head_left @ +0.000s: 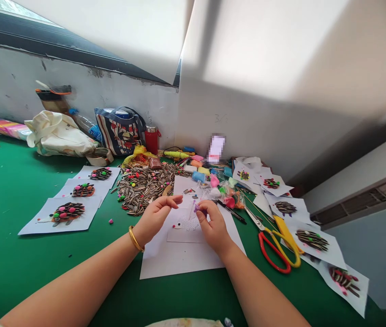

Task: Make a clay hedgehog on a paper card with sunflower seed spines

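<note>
My right hand (215, 229) pinches a small bit of purple clay (195, 208) between thumb and fingers, above a hedgehog drawing (186, 223) on a small white card. The drawing has a dark eye and a red nose. My left hand (157, 218), with a gold bangle (136, 239) on the wrist, hovers left of the drawing, index finger stretched out and nothing visible in it. Under the card lies a larger white sheet (159, 263). A heap of striped sunflower seeds (145, 188) spreads just beyond my left hand.
Scissors with red and yellow handles (274, 247) lie at the right, near a black pen (232, 211). Finished seed hedgehog cards line the left (87, 213) and right (336, 247). Clay packets (200, 176), a red bottle (151, 140) and bags (120, 131) stand toward the wall.
</note>
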`<state>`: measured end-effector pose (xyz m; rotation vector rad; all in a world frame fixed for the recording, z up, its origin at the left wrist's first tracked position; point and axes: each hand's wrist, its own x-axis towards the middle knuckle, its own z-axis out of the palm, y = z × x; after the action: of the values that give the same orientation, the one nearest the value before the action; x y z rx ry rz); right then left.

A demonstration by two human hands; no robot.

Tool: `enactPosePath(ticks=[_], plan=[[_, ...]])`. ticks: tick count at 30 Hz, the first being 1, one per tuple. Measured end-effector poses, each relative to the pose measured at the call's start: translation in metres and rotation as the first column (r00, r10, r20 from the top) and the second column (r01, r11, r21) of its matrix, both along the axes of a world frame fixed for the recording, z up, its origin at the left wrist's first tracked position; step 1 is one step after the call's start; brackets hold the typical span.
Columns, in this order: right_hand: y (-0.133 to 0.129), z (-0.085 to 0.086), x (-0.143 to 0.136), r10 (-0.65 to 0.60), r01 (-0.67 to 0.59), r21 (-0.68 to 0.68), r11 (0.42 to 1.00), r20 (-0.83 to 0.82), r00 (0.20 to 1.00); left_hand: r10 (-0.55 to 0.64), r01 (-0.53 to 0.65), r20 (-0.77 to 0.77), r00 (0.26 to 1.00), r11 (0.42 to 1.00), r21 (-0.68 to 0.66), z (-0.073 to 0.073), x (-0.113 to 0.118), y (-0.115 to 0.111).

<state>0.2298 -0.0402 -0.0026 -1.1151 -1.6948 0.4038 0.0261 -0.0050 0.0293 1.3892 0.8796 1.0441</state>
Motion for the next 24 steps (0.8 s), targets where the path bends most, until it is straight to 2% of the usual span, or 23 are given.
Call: enactPosePath(ticks=[5,9,13,19,24], plan=[[0.0003,-0.0005,0.0005,0.008,-0.008,0.010,1.000,0.003,1.000,0.036,-0.035,0.030,0.999,0.999,-0.016,-0.0051,0.0012,0.0040],[0.0001,-0.0002,0.0003,0.009,-0.009,0.002,1.000,0.005,1.000,0.033,-0.025,0.126,0.992,0.998,-0.065,-0.0058,0.0018,0.0055],[0.0001,-0.0006,0.0001,0.011,-0.011,0.000,1.000,0.000,1.000,0.024,-0.013,0.156,0.987,0.997,-0.072,-0.0058,0.0020,0.0057],[-0.0009,0.0003,-0.0011,0.028,-0.028,-0.002,1.000,0.006,1.000,-0.001,0.003,0.136,0.991,1.000,-0.015,-0.0075,0.0030,0.0041],[-0.0023,0.0020,-0.0036,0.072,-0.072,0.003,0.997,0.019,0.997,-0.060,0.059,0.049,0.997,0.998,0.021,-0.0092,0.0070,-0.0011]])
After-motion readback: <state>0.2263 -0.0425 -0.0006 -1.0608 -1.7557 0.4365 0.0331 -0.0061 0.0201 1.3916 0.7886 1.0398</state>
